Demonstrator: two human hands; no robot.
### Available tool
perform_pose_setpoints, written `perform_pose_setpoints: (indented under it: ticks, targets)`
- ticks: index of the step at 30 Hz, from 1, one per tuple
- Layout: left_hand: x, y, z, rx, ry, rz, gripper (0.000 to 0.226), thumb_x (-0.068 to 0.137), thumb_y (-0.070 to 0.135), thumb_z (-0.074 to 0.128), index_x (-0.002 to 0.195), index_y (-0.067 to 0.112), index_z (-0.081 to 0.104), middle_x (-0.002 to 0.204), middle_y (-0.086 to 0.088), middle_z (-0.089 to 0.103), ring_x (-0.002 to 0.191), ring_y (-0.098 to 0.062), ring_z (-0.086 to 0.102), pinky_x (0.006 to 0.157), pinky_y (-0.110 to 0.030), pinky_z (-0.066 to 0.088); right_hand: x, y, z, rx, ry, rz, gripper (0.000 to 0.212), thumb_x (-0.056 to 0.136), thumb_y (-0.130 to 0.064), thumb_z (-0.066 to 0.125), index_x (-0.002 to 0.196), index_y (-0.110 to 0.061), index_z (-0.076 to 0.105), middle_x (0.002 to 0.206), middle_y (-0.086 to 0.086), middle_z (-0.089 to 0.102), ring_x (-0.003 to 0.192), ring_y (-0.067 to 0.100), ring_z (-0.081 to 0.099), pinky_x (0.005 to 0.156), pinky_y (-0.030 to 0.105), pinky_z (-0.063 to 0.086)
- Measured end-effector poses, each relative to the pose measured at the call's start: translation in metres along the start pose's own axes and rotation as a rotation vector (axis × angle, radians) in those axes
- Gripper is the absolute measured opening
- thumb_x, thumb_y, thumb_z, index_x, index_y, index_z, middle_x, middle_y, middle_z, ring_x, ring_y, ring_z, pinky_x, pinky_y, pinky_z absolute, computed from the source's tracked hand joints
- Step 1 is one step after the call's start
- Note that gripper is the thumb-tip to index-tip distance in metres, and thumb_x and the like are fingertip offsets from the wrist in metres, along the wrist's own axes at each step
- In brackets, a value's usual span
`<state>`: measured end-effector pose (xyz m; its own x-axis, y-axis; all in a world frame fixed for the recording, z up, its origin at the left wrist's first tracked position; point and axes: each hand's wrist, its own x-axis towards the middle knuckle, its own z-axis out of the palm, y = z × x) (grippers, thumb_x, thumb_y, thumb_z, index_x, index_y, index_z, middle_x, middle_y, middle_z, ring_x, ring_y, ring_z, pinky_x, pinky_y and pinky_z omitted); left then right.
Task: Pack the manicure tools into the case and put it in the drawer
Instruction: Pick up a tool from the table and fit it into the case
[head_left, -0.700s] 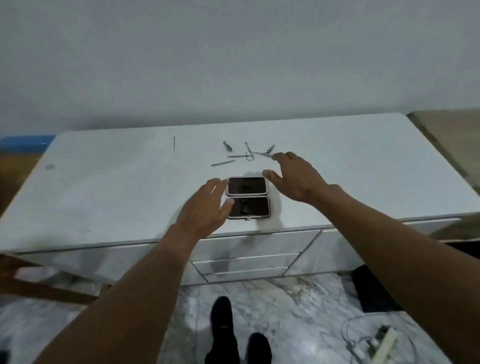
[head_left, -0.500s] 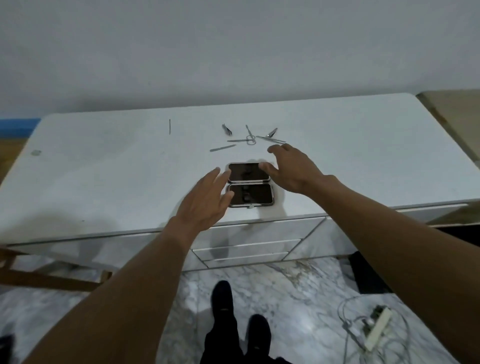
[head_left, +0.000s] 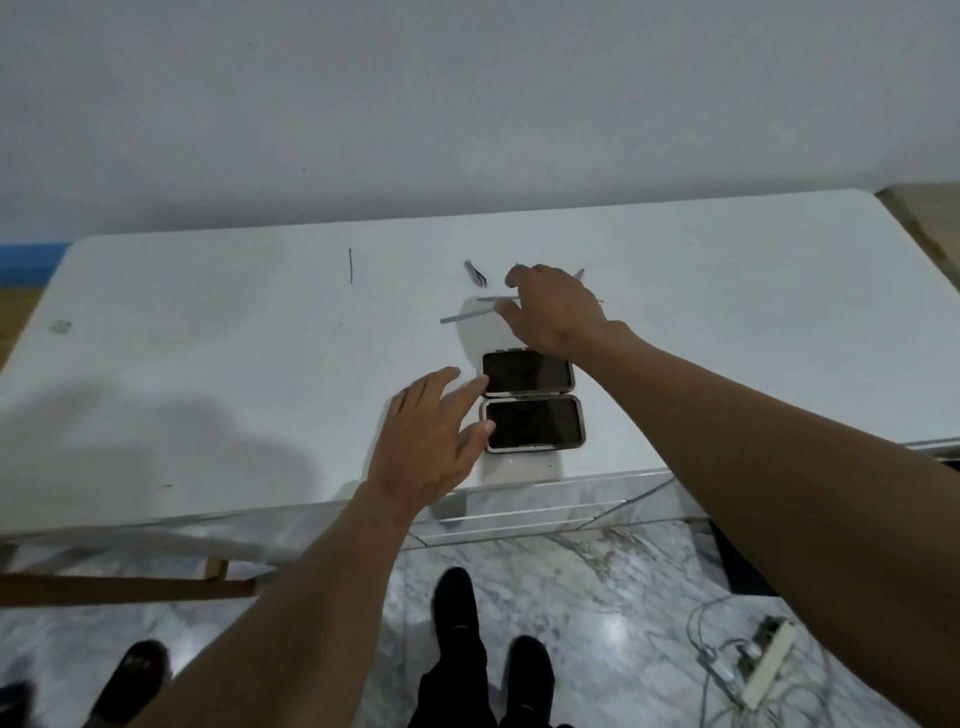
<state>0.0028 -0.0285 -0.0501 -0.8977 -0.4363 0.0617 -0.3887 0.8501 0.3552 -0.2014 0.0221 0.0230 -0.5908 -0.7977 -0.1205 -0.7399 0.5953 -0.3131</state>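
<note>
Head view: plain pale wall behind a white-topped dresser (head_left: 208, 364), front edge mirrored, standing on a grey marbled floor (head_left: 597, 597). An open dark hinged manicure case with a metal rim (head_left: 530, 402) lies flat near the front edge, both halves facing up, interiors too dark to read.

Left hand (head_left: 423, 447) is just left of the case, fingers spread wide, index and thumb tips at its left rim; contact not certain. It holds nothing.

Right hand (head_left: 558, 312) is beyond the case over the cluster of tools, fingers curled down. Whether it has pinched anything I cannot tell, since the hand hides the middle of the cluster.

Tools that show: a flat grey metal nail file (head_left: 465, 316) poking out left of the thumb, a thinner metal stick (head_left: 496, 299) just above it, small metal clippers (head_left: 475, 274) apart on the left, and a metal tip (head_left: 579, 273) sticking out behind the knuckles. So four visible, others possibly covered. A thin dark pin-like line (head_left: 351, 266) lies well apart to the left.

White power strip with cables (head_left: 763, 660) on the floor at right. Two dark-shoed feet below, a third shoe at bottom left, cropped.
</note>
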Motion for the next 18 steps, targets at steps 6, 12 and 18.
perform_pose_setpoints:
  ticks: [6, 12, 18]
  targets:
    - [0.004, -0.002, -0.001, 0.028, -0.001, 0.004, 0.051, 0.096, 0.055, 0.038, 0.138, 0.029, 0.051, 0.138, -0.006, 0.053, 0.126, -0.027, 0.049, 0.101, -0.042, 0.04, 0.049, -0.017, 0.018, -0.037, 0.01, 0.054, 0.032, 0.094, -0.033, 0.047, 0.115, -0.01, 0.056, 0.112, 0.012, 0.063, 0.104, 0.034, 0.058, 0.075, 0.035, 0.041]
    - [0.007, -0.004, 0.001, 0.024, -0.019, -0.012, 0.05, 0.096, 0.055, 0.034, 0.139, 0.033, 0.047, 0.142, -0.004, 0.049, 0.13, -0.024, 0.044, 0.104, -0.04, 0.035, 0.081, -0.024, 0.033, -0.058, 0.041, 0.113, 0.019, 0.093, -0.025, 0.048, 0.099, -0.008, 0.056, 0.101, 0.011, 0.06, 0.097, 0.035, 0.058, 0.068, 0.034, 0.035]
    - [0.008, -0.005, 0.003, 0.017, 0.014, 0.002, 0.049, 0.093, 0.05, 0.044, 0.137, 0.028, 0.052, 0.138, -0.008, 0.053, 0.127, -0.027, 0.048, 0.102, -0.042, 0.039, 0.092, -0.026, 0.041, -0.053, 0.04, 0.166, 0.004, 0.088, -0.009, 0.047, 0.087, -0.012, 0.05, 0.088, 0.007, 0.047, 0.086, 0.032, 0.055, 0.066, 0.034, 0.035]
